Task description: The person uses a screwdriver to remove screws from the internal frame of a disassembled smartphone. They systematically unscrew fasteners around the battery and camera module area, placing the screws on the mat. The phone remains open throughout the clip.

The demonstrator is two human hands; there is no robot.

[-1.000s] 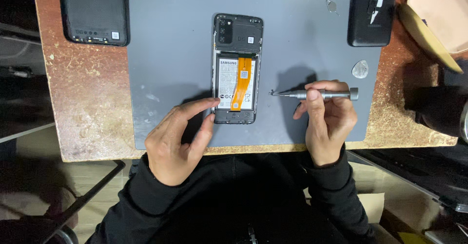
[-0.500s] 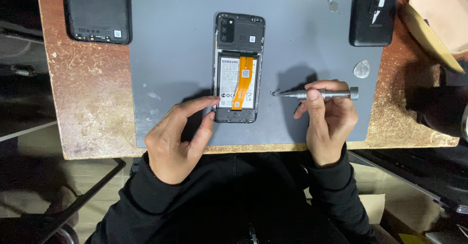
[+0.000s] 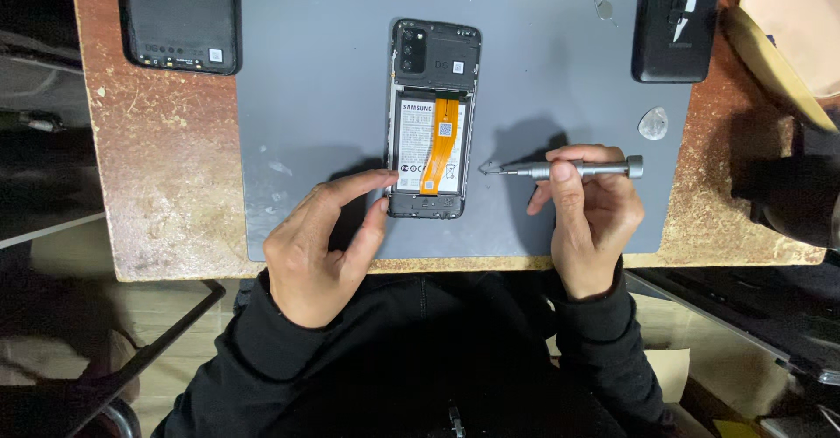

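Observation:
An opened phone (image 3: 431,114) lies back-up on a grey work mat (image 3: 332,79), its battery and an orange flex cable exposed. My left hand (image 3: 324,245) rests at the phone's lower left corner, with fingertip and thumb touching its frame. My right hand (image 3: 588,215) grips a slim grey screwdriver (image 3: 569,170) held level. Its tip points left and stops just right of the phone, apart from it.
A black back cover (image 3: 179,18) lies at the mat's far left on the brown table (image 3: 166,175). A black rectangular case (image 3: 678,20) sits far right. Below it lies a clear pick (image 3: 653,124), and a small pin (image 3: 605,7) is near the top. A beige object (image 3: 787,35) is at the right edge.
The view has shifted slightly. Both hands and the screwdriver keep nearly the same positions relative to the phone.

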